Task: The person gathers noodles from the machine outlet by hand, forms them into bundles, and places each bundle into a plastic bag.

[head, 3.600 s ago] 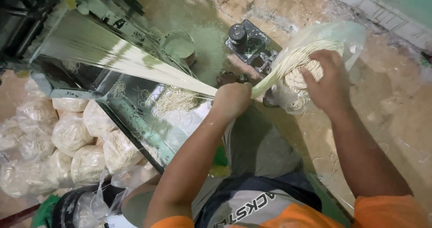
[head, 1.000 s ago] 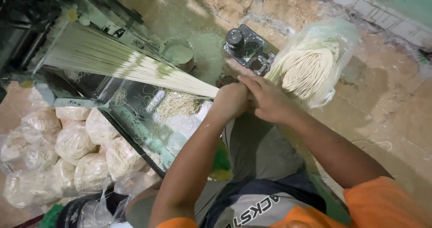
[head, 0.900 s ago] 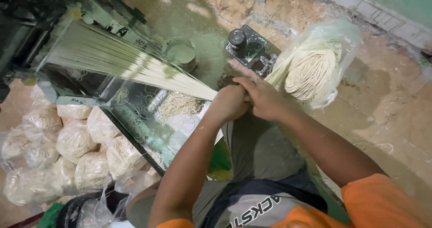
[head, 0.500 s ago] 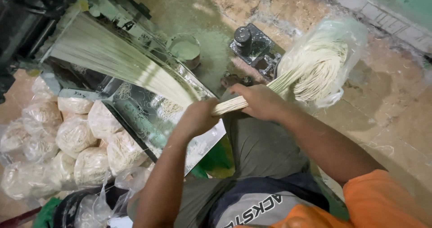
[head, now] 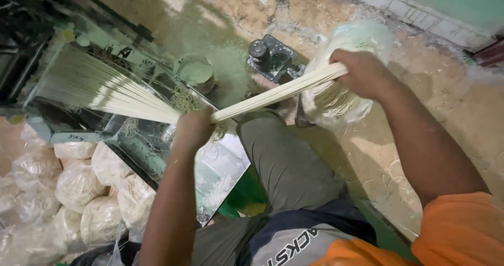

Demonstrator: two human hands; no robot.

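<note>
Both hands are closed on one pale, cream-coloured bundle of fresh noodle strands: the left hand fists around it where the fan of strands coming off the metal noodle machine gathers into a rope, and the right hand grips the far end, drawn taut between them. That end sits at the mouth of a clear plastic bag already holding coiled noodles, though whether the strands enter it is hard to tell. The bundle looks light, soft and limp, likely to sag, stretch or snap if pulled hard, so a full-fist hold on the gathered part suits it. Filled clear bags of noodles lie piled beside the machine.
</note>
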